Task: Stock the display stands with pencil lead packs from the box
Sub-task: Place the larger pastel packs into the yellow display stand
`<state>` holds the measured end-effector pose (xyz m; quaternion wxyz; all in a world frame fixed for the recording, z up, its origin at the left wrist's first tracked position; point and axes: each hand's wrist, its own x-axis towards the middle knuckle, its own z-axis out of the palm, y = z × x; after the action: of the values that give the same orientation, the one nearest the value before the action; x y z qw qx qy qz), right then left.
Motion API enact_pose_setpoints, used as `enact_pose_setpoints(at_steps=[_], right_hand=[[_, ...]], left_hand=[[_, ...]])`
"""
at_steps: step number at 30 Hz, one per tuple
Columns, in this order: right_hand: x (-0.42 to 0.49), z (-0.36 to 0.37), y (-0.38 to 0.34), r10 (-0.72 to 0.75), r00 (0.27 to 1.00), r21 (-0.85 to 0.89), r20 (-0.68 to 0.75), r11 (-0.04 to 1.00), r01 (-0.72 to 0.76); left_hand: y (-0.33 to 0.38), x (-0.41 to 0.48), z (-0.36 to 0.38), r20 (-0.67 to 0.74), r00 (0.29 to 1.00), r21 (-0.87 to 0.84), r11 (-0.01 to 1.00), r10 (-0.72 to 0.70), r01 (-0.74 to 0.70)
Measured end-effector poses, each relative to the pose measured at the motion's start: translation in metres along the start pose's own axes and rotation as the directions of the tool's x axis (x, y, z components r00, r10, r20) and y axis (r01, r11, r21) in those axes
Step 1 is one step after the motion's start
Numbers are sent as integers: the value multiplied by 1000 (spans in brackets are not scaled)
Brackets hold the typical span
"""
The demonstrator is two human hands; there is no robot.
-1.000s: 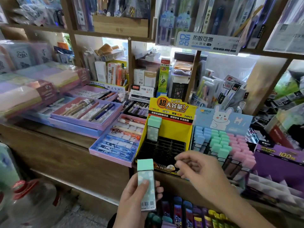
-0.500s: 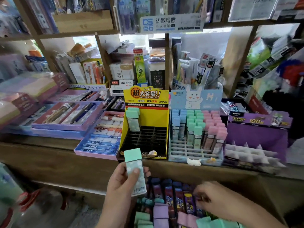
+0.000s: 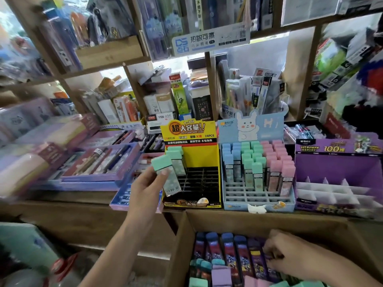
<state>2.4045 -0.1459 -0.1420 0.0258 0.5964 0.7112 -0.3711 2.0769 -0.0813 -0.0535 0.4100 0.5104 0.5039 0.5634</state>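
mint pack (image 3: 170, 181), yellow "24pcs" stand (image 3: 202, 159)

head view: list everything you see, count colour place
yellow display stand: one, yellow and black, shelf centre
mint packs: two seen, its back left
held pack: one, mint, at the yellow stand
blue display stand: one, pale blue, right of the yellow one
pastel packs: many, blue, mint, pink, inside it
purple display stand: one, far right
cardboard box: one, brown, below the shelf
box packs: many, dark purple, mint, lilac
pen trays: several, purple, shelf left
left hand: holds the held pack
right hand: in the box, on packs
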Motion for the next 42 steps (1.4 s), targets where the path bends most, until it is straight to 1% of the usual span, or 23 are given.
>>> enact_pose_setpoints(at_steps=[3,8,13,17,21,28,42], right_hand=[[-1,0,-1,12,1000,16,-1,1000,-12],[-2,0,-5,27,1000,31,3,999,-27],[-5,-2,-9,34,999,34,2,999,-34],[-5,-2,-9,25,1000,15,-9,1000,-25],[-8,-4,-10,23,1000,18,-14,1000,-23],[-10,-6,-13,28,1000,24,1,999,-28],[-10,-5,-12,55,998,32,15,998,-55]], left_hand=[[0,25,-8,16,999,92,995,38,-39],[2,53,-15,66,997,190,980,50,-62],[5,68,-11,149,984,367,919,94,-143],[4,76,-11,148,984,418,896,95,-150],[-3,79,-18,116,983,515,838,140,-180],[-11,78,-18,63,986,531,831,158,-167],[-7,75,-15,50,978,612,768,200,-189]])
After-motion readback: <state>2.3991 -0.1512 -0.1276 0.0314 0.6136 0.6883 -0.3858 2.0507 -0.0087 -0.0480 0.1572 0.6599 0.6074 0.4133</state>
